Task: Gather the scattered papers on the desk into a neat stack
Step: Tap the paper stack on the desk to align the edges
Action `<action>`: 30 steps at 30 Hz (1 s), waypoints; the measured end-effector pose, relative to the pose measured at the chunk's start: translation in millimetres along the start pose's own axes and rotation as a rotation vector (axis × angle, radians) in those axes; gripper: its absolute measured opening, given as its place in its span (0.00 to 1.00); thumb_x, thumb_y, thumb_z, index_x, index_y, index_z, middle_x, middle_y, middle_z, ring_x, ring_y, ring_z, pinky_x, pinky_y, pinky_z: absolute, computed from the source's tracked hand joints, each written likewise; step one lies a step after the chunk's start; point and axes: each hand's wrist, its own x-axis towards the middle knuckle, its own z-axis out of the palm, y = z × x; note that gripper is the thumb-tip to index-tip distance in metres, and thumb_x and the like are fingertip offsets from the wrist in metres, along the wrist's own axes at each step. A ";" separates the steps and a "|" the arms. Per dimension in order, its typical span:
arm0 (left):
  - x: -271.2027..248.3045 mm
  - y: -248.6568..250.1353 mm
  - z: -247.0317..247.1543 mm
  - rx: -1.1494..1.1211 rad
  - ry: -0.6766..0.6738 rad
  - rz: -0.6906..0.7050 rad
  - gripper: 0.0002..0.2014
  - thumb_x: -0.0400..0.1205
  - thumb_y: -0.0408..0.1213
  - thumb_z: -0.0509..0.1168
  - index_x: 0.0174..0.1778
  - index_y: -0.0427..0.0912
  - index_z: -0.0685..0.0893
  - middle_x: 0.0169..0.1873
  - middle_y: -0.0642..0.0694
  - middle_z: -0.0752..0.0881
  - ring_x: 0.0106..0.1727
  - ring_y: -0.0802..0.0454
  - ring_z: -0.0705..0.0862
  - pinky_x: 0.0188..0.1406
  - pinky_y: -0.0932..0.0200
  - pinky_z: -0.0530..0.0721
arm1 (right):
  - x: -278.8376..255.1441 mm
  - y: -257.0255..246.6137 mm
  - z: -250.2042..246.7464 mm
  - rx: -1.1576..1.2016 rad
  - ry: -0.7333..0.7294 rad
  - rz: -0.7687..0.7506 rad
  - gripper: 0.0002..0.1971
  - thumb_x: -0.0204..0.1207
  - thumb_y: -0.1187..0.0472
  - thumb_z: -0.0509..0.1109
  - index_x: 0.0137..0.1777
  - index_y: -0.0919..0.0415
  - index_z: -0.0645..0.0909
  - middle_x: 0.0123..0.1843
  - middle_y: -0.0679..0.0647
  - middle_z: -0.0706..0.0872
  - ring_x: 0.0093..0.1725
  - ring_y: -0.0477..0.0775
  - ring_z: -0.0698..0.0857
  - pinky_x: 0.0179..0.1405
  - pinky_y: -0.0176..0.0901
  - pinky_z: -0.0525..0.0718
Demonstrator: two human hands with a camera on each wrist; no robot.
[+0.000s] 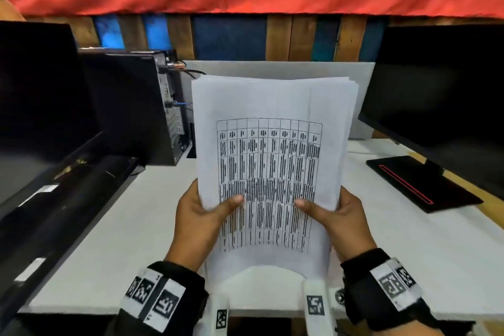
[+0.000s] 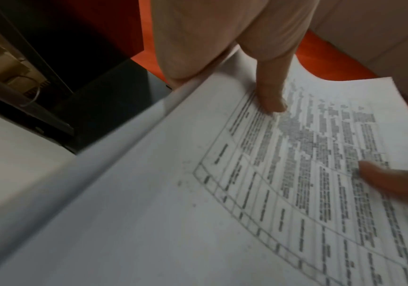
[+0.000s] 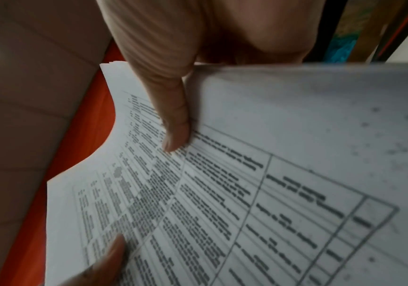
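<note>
White desk [image 1: 409, 254] | two hands: left [image 1: 203, 215], right [image 1: 342, 215] | one paper stack [image 1: 272, 117] gripped

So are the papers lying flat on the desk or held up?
Held up: both hands, left and right, grip the papers above the desk.

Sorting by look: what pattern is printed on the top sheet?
A black-lined table grid of dense text on the white top sheet, clearest in the head view.

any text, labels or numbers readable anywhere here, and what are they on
No text here can be read.
Top sheet of the paper stack: a printed table, every entry blurred to dark bars.
Wristband markers: black-and-white square codes, not words.
White labels on the black unit on the left: too small and blurred.
Red line on the monitor base: a stripe, no lettering.
</note>
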 end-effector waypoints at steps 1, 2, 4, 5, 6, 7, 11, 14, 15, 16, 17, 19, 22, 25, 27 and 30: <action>0.1 1.6 3.0 -0.014 0.008 0.016 0.20 0.73 0.24 0.75 0.59 0.44 0.85 0.50 0.51 0.93 0.53 0.54 0.92 0.54 0.60 0.89 | -0.4 -1.5 1.9 0.009 0.004 -0.003 0.16 0.64 0.73 0.79 0.50 0.58 0.88 0.47 0.54 0.93 0.49 0.55 0.92 0.55 0.54 0.88; 0.7 4.8 6.1 -0.026 0.018 0.036 0.20 0.74 0.24 0.74 0.60 0.44 0.84 0.50 0.51 0.93 0.53 0.55 0.91 0.55 0.60 0.89 | -0.2 -3.9 3.9 0.025 0.008 -0.014 0.16 0.65 0.73 0.79 0.50 0.57 0.88 0.48 0.54 0.93 0.49 0.55 0.92 0.55 0.55 0.88; 3.7 13.3 10.4 -0.036 0.034 0.091 0.20 0.75 0.24 0.73 0.62 0.45 0.83 0.50 0.51 0.93 0.53 0.57 0.91 0.56 0.61 0.88 | 1.7 -11.5 6.9 0.066 0.013 -0.049 0.16 0.66 0.73 0.78 0.51 0.56 0.87 0.48 0.54 0.93 0.51 0.55 0.91 0.55 0.54 0.88; 5.8 17.8 11.3 -0.038 0.038 0.126 0.21 0.75 0.25 0.73 0.62 0.47 0.83 0.50 0.52 0.92 0.52 0.59 0.91 0.55 0.62 0.88 | 3.3 -16.0 7.4 0.081 0.015 -0.072 0.16 0.66 0.73 0.78 0.51 0.56 0.87 0.49 0.53 0.93 0.51 0.54 0.91 0.53 0.52 0.88; 8.1 21.6 11.1 -0.037 0.041 0.162 0.23 0.74 0.25 0.75 0.62 0.49 0.82 0.51 0.54 0.92 0.52 0.61 0.90 0.54 0.64 0.89 | 5.4 -19.8 6.9 0.088 0.017 -0.099 0.17 0.66 0.72 0.78 0.52 0.56 0.86 0.49 0.51 0.93 0.51 0.52 0.92 0.51 0.48 0.89; 10.0 24.5 9.6 -0.032 0.039 0.191 0.25 0.73 0.27 0.76 0.62 0.52 0.81 0.52 0.55 0.91 0.54 0.62 0.90 0.53 0.67 0.88 | 7.0 -22.6 5.7 0.087 0.020 -0.127 0.18 0.65 0.72 0.78 0.53 0.56 0.86 0.49 0.50 0.93 0.50 0.49 0.91 0.49 0.42 0.89; 12.2 23.1 1.7 -0.016 0.028 0.190 0.31 0.69 0.36 0.78 0.68 0.49 0.75 0.57 0.56 0.89 0.59 0.63 0.88 0.58 0.62 0.86 | 7.6 -18.3 -3.1 0.041 0.029 -0.155 0.21 0.62 0.59 0.78 0.57 0.56 0.83 0.51 0.48 0.92 0.52 0.45 0.90 0.49 0.33 0.87; 12.7 9.4 -5.1 0.003 0.026 0.128 0.25 0.71 0.41 0.74 0.64 0.47 0.75 0.53 0.58 0.90 0.57 0.64 0.88 0.64 0.57 0.83 | 4.1 -3.8 -8.1 -0.025 -0.034 -0.057 0.15 0.66 0.54 0.74 0.54 0.50 0.83 0.51 0.43 0.92 0.53 0.43 0.90 0.47 0.32 0.87; 12.3 4.5 -6.1 0.035 0.005 0.110 0.22 0.74 0.41 0.72 0.63 0.48 0.76 0.53 0.58 0.90 0.58 0.63 0.87 0.65 0.55 0.83 | 3.1 0.3 -9.1 -0.057 -0.059 -0.025 0.14 0.68 0.57 0.74 0.54 0.50 0.83 0.51 0.42 0.92 0.53 0.43 0.90 0.49 0.33 0.87; 12.2 0.3 -6.2 0.073 -0.018 0.094 0.18 0.77 0.39 0.71 0.61 0.49 0.78 0.54 0.56 0.90 0.58 0.63 0.87 0.67 0.53 0.83 | 2.7 3.1 -9.4 -0.091 -0.080 -0.002 0.14 0.70 0.62 0.75 0.55 0.51 0.83 0.51 0.43 0.92 0.53 0.44 0.90 0.52 0.36 0.88; 11.0 -3.5 -6.0 0.096 -0.035 0.079 0.15 0.79 0.35 0.70 0.61 0.50 0.79 0.55 0.55 0.90 0.58 0.62 0.87 0.67 0.51 0.82 | 2.1 5.2 -9.2 -0.117 -0.093 0.012 0.15 0.70 0.67 0.75 0.55 0.52 0.83 0.51 0.44 0.92 0.52 0.45 0.90 0.55 0.39 0.87; 9.2 -7.3 -2.7 0.106 -0.041 0.082 0.16 0.82 0.29 0.66 0.60 0.55 0.79 0.56 0.55 0.90 0.60 0.61 0.87 0.68 0.51 0.81 | 2.1 5.1 -7.1 -0.127 -0.077 0.022 0.16 0.71 0.72 0.74 0.56 0.54 0.83 0.50 0.44 0.92 0.50 0.42 0.91 0.56 0.39 0.87; 9.2 0.0 4.6 0.107 -0.004 0.140 0.19 0.84 0.27 0.63 0.59 0.61 0.77 0.58 0.58 0.88 0.62 0.62 0.85 0.68 0.52 0.80 | 2.5 -4.3 2.3 -0.066 -0.020 -0.014 0.19 0.75 0.74 0.69 0.62 0.54 0.79 0.52 0.44 0.91 0.49 0.38 0.90 0.54 0.32 0.86; 11.2 16.3 9.3 0.093 -0.005 0.222 0.21 0.84 0.28 0.64 0.60 0.63 0.73 0.57 0.61 0.87 0.61 0.64 0.85 0.66 0.55 0.83 | 0.5 -17.4 10.9 -0.159 0.001 -0.131 0.22 0.78 0.68 0.68 0.67 0.47 0.70 0.58 0.39 0.86 0.56 0.33 0.86 0.62 0.39 0.84; 13.6 27.6 10.7 0.108 -0.019 0.284 0.28 0.81 0.29 0.69 0.68 0.62 0.68 0.61 0.59 0.85 0.63 0.62 0.85 0.65 0.54 0.85 | -1.0 -26.0 14.4 -0.189 0.032 -0.211 0.27 0.78 0.65 0.68 0.71 0.43 0.64 0.62 0.37 0.82 0.60 0.30 0.83 0.64 0.41 0.84; 20.0 51.6 15.0 0.153 0.000 0.441 0.43 0.78 0.32 0.73 0.80 0.62 0.55 0.75 0.52 0.73 0.75 0.55 0.75 0.73 0.44 0.78 | -0.5 -40.9 20.7 -0.250 0.089 -0.379 0.41 0.78 0.66 0.69 0.80 0.36 0.49 0.78 0.36 0.67 0.74 0.34 0.71 0.73 0.43 0.76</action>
